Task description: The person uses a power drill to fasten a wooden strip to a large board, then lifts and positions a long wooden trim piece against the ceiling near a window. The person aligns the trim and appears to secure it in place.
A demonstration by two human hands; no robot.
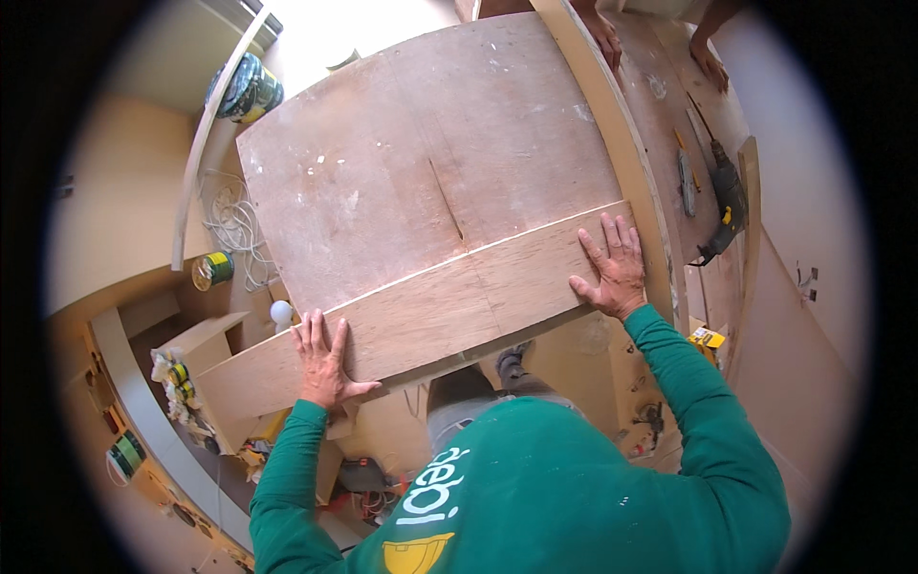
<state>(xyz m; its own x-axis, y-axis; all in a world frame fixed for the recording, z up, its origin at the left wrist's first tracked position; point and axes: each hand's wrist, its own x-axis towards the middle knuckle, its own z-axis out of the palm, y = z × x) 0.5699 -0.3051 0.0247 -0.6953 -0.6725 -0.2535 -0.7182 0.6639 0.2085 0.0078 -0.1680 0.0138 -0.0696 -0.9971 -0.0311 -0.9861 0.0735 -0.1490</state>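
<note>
A long wooden board [459, 301] lies across the near edge of a worn plywood work table [382, 143], its left end reaching past the table's side. My left hand [325, 364] rests flat on the board toward its left part, fingers spread and thumb toward the near edge. Near the right end, my right hand [614, 273] presses flat on the same board, also with fingers apart. That end meets a long, narrow plank [626, 134] running away from me along the table's right side. A pencil line crosses the board's middle.
Beyond the plank lie a power drill [729, 196] and a utility knife [687, 182]. Another person's hands [601, 36] are at the far right. Left of the table are a paint bucket [251, 88], a small can [212, 270], white cable [234, 225] and a curved strip [206, 143].
</note>
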